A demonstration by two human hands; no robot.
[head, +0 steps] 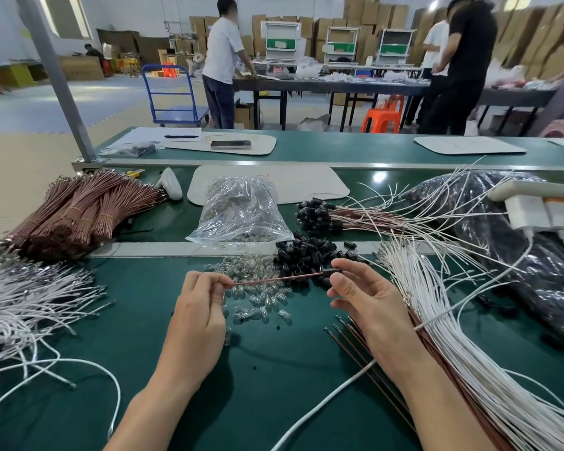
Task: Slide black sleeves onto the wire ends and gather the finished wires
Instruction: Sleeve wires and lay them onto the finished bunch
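Note:
My left hand (200, 307) pinches the left end of a thin brown wire (274, 279) held level above the green table. My right hand (365, 296) pinches a black sleeve (332, 273) on the wire's right end. Just behind lies a heap of loose black sleeves (310, 252). A fan of sleeved wires (339, 218) rests further back on the right. Bare brown wires (365, 346) lie under my right wrist.
Small clear glass bulbs (258, 292) are scattered under the held wire, below a clear plastic bag (241, 209). Bundled brown wires (79, 213) sit at the left, white wires (26, 304) on the near left, more white wires (463, 346) and a dark bag (518, 255) on the right.

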